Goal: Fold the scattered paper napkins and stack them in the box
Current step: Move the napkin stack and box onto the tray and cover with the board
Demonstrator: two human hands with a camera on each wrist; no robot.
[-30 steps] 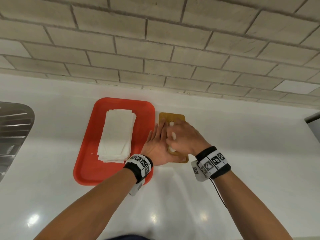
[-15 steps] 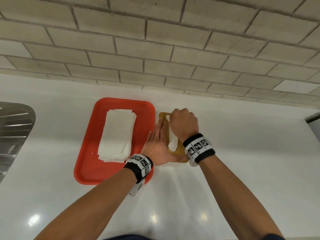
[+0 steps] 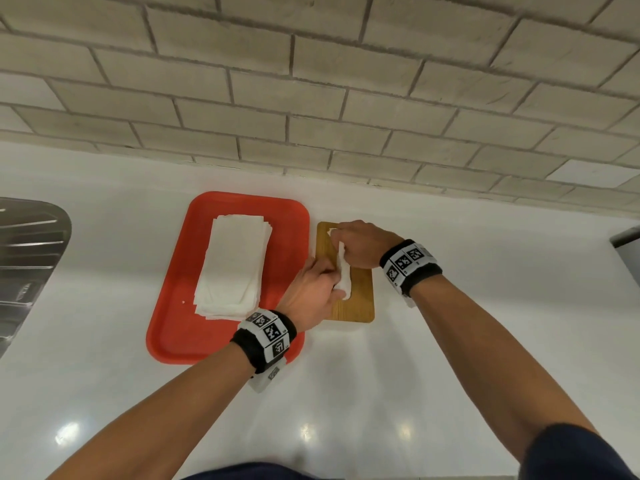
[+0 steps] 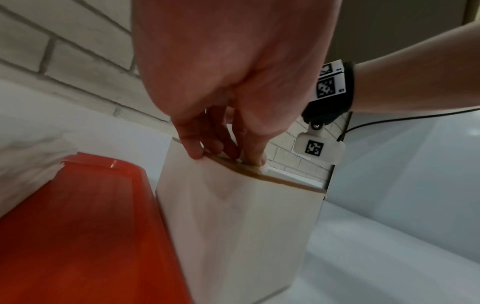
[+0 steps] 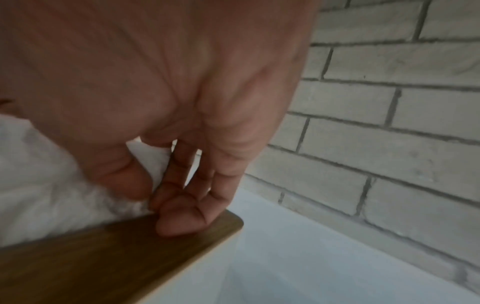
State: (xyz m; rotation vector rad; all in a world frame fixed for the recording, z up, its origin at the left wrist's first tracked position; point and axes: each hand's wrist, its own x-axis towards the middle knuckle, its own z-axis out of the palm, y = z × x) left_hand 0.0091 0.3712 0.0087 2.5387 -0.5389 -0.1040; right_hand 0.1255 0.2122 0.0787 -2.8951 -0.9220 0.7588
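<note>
A narrow white napkin (image 3: 344,271) lies lengthwise over the wooden top of the box (image 3: 360,303). My right hand (image 3: 341,244) pinches the napkin's far end between thumb and fingers; the right wrist view shows that pinch (image 5: 153,191) just above the brown wood (image 5: 103,257). My left hand (image 3: 332,280) curls its fingers on the napkin's near end. In the left wrist view those fingertips (image 4: 194,152) press down at the box rim (image 4: 272,180), and the napkin is hidden there. A stack of flat napkins (image 3: 232,265) lies on the red tray (image 3: 173,323).
The red tray touches the box's left side (image 4: 233,236). A steel sink (image 3: 24,258) sits at the far left of the white counter (image 3: 450,375). A brick wall (image 3: 346,98) stands right behind. A grey object (image 3: 628,249) pokes in at the right edge.
My right hand went to the box's far end, then swung its wrist out to the right, keeping hold of the napkin. My left hand went from lying flat to curling on the napkin.
</note>
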